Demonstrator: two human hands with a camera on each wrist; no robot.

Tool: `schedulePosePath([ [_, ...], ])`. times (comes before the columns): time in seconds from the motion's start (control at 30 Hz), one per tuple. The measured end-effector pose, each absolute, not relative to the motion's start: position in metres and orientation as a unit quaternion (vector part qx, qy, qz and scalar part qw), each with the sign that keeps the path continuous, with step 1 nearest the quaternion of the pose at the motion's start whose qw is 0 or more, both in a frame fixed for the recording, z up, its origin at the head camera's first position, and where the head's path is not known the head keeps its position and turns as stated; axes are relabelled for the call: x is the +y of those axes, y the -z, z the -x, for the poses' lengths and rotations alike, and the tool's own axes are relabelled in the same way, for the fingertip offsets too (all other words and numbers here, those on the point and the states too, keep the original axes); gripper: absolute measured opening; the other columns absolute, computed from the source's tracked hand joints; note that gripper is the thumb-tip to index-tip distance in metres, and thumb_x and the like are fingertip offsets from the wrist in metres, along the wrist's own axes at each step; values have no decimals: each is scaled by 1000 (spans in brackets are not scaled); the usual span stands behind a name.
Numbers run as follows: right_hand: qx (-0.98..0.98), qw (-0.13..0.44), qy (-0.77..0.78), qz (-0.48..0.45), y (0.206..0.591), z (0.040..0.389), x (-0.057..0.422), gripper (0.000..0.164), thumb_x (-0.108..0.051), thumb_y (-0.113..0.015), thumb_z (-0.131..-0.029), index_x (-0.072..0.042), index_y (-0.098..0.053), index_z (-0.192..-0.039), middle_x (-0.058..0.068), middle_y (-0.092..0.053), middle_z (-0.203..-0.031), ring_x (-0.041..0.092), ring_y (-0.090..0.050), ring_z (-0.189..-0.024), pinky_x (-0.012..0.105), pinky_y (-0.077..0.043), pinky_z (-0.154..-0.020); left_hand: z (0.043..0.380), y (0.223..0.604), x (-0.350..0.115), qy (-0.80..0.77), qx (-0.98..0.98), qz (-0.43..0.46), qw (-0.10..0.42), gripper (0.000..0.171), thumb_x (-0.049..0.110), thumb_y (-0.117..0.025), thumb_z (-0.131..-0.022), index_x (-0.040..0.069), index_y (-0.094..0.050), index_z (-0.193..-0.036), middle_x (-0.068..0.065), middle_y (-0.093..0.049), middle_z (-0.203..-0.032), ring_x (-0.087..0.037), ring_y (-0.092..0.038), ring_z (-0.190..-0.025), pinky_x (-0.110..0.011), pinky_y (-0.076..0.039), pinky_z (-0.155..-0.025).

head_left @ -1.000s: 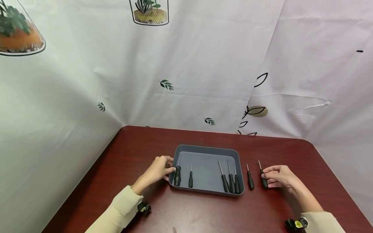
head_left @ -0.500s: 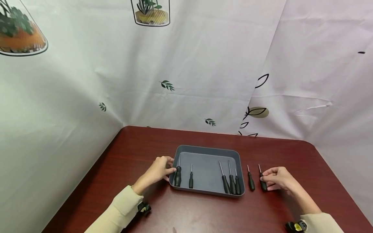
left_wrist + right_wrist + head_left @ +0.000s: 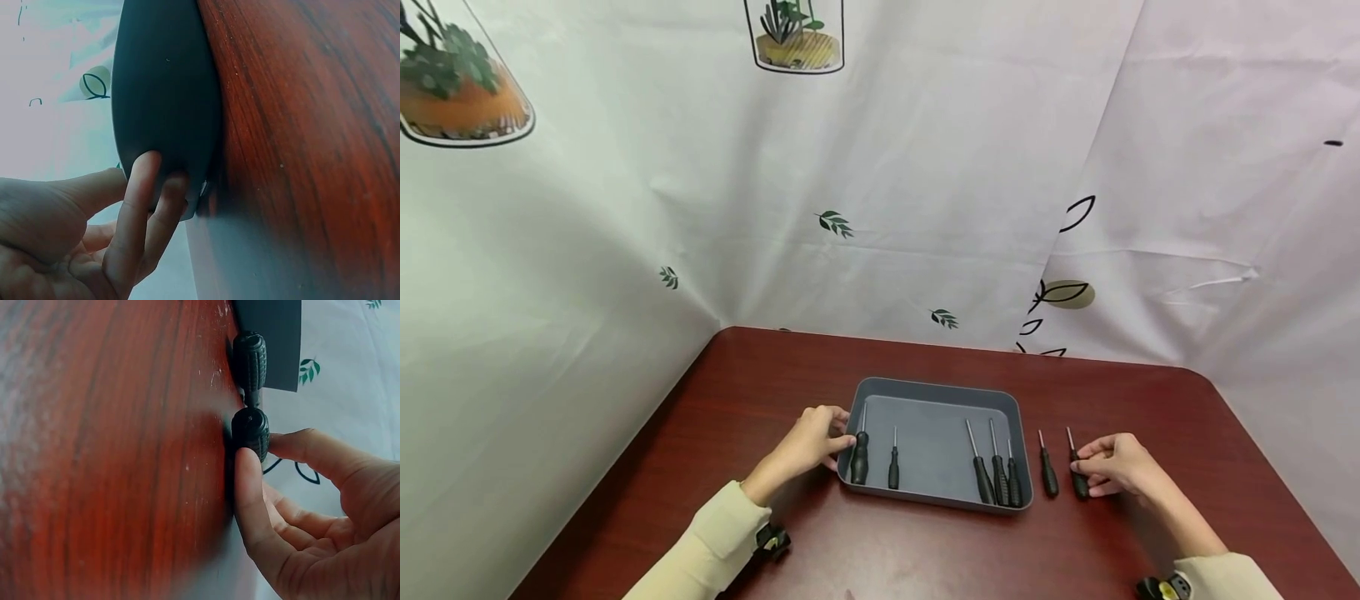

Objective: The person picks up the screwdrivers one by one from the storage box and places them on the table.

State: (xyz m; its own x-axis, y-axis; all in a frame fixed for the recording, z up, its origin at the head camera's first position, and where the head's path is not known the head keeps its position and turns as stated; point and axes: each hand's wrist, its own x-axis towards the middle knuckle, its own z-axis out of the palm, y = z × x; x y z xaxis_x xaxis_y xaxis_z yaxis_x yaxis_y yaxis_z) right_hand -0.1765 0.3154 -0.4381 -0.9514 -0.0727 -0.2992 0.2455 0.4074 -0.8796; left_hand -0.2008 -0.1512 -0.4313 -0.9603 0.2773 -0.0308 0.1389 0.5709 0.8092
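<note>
My left hand (image 3: 811,437) holds the left rim of a shallow grey tray (image 3: 925,392), thumb at the rim. In the left wrist view, its fingers lie against the tray's outer wall (image 3: 169,81). Several black-handled screwdrivers lie inside, including a thick one (image 3: 860,458) and a small one (image 3: 893,469) on the left. Right of the tray, my right hand (image 3: 1123,467) pinches the handle of a screwdriver (image 3: 1079,485) lying on the table. Beside it lies another screwdriver (image 3: 1049,477), roughly parallel, between the tray and the pinched one. Both wrist views show only part of each hand's work.
More screwdrivers (image 3: 982,481) stand side by side along the tray's right side, tips pointing away from me. The reddish-brown table (image 3: 880,546) ends at a white patterned cloth (image 3: 880,167) behind and at the sides.
My right hand has drawn its screwdriver slightly toward me, so its handle end sits nearly level with its neighbour's. The left hand keeps its hold on the tray. The head view has shifted slightly.
</note>
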Motion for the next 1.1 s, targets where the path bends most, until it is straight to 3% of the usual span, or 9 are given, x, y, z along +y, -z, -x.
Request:
schedulePosePath([
  [0.27, 824, 145, 546, -39, 439, 175, 319, 19, 5, -70, -87, 18, -60, -98, 8, -66, -75, 16, -65, -58, 35, -63, -56, 201, 432, -151, -444, 884, -122, 74, 36, -2, -74, -88, -15, -61, -118, -24, -67, -102, -21, -69, -70, -29, -58, -45],
  [0.53, 821, 146, 550, -44, 440, 174, 321, 24, -3, -70, -90, 17, -61, -99, 6, -65, -74, 14, -64, -59, 34, -63, -58, 201, 433, -150, -450, 882, -119, 73, 35, -3, -74, -87, -14, -61, -118, -24, -68, -102, -20, -68, -65, -30, -58, -44],
  [1.1, 819, 125, 559, -38, 429, 176, 323, 22, -4, -68, -91, 16, -63, -99, 7, -67, -77, 17, -66, -61, 35, -63, -61, 201, 432, -153, -444, 884, -129, 72, 36, -2, -74, -88, -15, -61, -118, -24, -67, -101, -21, -68, -66, -29, -58, -45],
])
